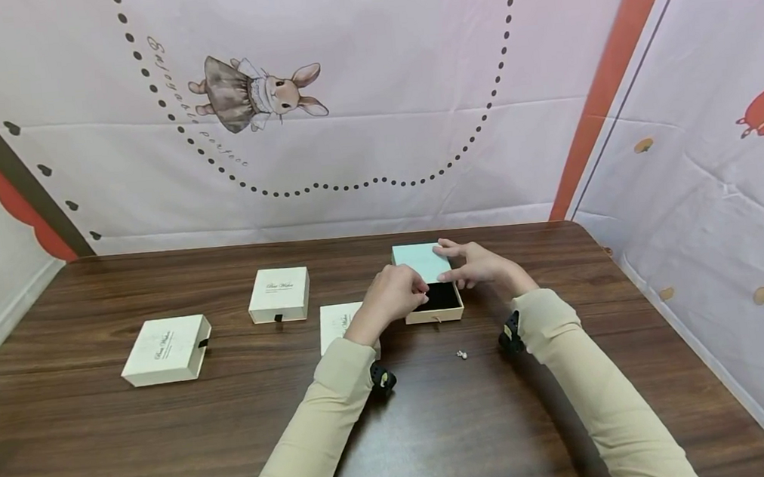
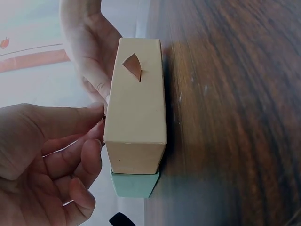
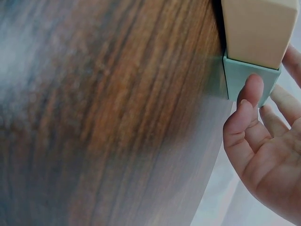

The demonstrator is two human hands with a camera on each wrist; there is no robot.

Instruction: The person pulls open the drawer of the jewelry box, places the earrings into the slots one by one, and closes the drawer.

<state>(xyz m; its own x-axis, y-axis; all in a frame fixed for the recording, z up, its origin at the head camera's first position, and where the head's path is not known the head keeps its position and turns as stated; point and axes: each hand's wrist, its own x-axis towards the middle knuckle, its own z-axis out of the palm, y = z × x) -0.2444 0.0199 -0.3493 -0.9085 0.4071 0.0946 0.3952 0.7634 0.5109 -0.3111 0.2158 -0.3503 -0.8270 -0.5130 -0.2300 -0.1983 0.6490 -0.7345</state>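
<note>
A pale teal box (image 1: 418, 259) lies toward the back of the table, its cream drawer (image 1: 433, 316) slid out at the near side. Black lining (image 1: 443, 294) shows inside, and a small tan ribbon tab (image 2: 133, 66) sticks out of the drawer front. At the drawer's left side, my left hand (image 1: 395, 293) pinches a tiny dark thing between thumb and forefinger; the fingertips mostly hide it. My right hand (image 1: 483, 266) rests its loosely spread fingers against the right of the teal cover. A small silvery trinket (image 1: 462, 354) lies in front of the box.
A cream box (image 1: 335, 324) stands partly behind my left forearm. Two more cream boxes with dark tabs sit farther left, one near the back (image 1: 280, 293) and one at the left (image 1: 167, 350). A printed cloth (image 1: 375, 156) hangs behind the brown table (image 1: 169, 454).
</note>
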